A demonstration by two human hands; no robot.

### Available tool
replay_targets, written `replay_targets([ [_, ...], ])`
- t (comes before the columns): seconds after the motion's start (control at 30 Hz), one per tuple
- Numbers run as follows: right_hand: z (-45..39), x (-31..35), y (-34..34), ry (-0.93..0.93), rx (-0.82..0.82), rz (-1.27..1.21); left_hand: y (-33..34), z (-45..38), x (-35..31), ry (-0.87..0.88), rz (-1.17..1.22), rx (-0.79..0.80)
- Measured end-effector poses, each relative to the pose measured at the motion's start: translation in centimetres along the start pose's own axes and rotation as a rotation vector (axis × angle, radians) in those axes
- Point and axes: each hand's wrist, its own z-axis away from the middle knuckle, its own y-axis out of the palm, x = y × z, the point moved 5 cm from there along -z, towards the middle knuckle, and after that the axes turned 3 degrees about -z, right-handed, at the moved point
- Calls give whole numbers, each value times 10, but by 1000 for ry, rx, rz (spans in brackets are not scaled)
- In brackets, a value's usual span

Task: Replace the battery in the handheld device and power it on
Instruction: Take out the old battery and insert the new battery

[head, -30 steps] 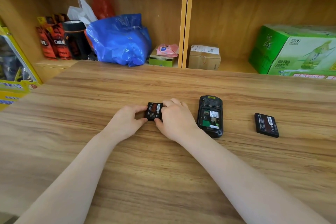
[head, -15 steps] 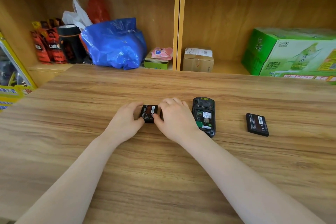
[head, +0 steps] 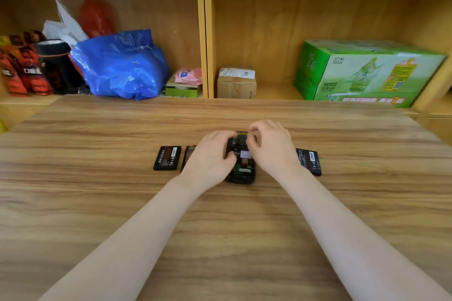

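Note:
The black handheld device (head: 241, 166) lies back-up on the wooden table (head: 122, 203), its battery compartment open with a white label and green board showing. My left hand (head: 210, 156) grips its left side, thumb over the compartment. My right hand (head: 270, 148) curls round its upper right, fingertips pinching at the top end. One black battery (head: 167, 157) lies flat to the left of my left hand. A second black battery (head: 309, 161) lies to the right, partly behind my right wrist. A dark flat piece (head: 187, 156) shows beside the left battery, mostly hidden by my left hand.
Open wooden shelves stand behind the table's far edge. They hold a blue plastic bag (head: 122, 66), red snack packets (head: 22, 71), a small cardboard box (head: 236, 83) and a green drinks carton (head: 367, 73).
Both hands let go of the battery, which now lies on the table at the left, and moved right onto the device. The camera view also shifted.

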Motion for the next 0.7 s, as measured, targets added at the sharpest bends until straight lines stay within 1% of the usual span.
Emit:
replay_targets([
  [0.07, 3, -22, -8, 65, -10, 5, 13, -10, -17, 35, -29, 43],
  [0.23, 13, -71, -23, 241, 4, 11, 49, -30, -48, 121, -197, 236],
  [0.37, 21, -99, -33, 362, 31, 92, 75, -36, -66, 129, -285, 329],
  [0.47, 26, -114, -41, 422, 39, 168, 89, -40, -76, 114, -290, 361],
  [0.6, 32, -133, -53, 516, -3, 156, 104, -42, -80, 97, -250, 364],
  [0.7, 34, -139, -56, 547, 25, 182, 112, -43, -80, 77, -235, 360],
])
